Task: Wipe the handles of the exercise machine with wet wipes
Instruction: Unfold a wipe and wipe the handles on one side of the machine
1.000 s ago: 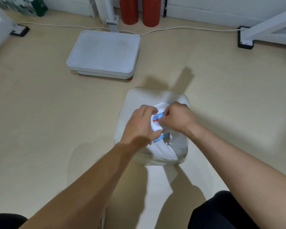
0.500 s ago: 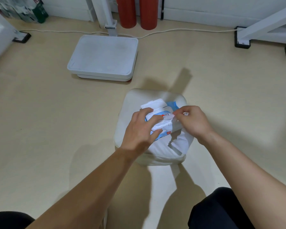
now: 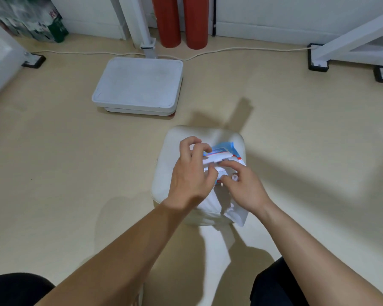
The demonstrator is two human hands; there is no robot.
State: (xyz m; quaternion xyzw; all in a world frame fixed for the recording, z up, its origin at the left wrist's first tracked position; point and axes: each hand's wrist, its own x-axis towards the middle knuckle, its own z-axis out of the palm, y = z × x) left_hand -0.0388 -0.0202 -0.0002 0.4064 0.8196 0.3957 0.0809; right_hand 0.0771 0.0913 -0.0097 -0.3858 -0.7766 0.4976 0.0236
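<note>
**Inspector:** Largest item first. Why is the work set there?

**Operator:** I note a padded stool (image 3: 181, 142) directly beneath both hands. I judge it serves as a rest, so the pack cannot slide while a sheet is drawn. A loose white sheet (image 3: 238, 215) lies under the right wrist and hangs over the stool's near edge. I cannot tell whether it is a wipe or a bag.

**Inspector:** The task's item?

**Operator:** The wet wipes pack (image 3: 226, 149) lies on the stool, under the left fingers (image 3: 198, 149). The left hand (image 3: 191, 175) is curled over its near end and grasps it, presumably to pin it down. The pack is blue and white with a red stripe, soft-sided, and its white lid (image 3: 218, 157) sits just beyond the right fingers (image 3: 230, 167).

**Inspector:** The right hand?

**Operator:** The right hand (image 3: 247, 188) has thumb and forefinger closed on a small white wipe tuft (image 3: 235, 178) at the pack's near side, apparently to pull a wipe free. No machine handle is in view, and I judge wiping not yet begun.
</note>
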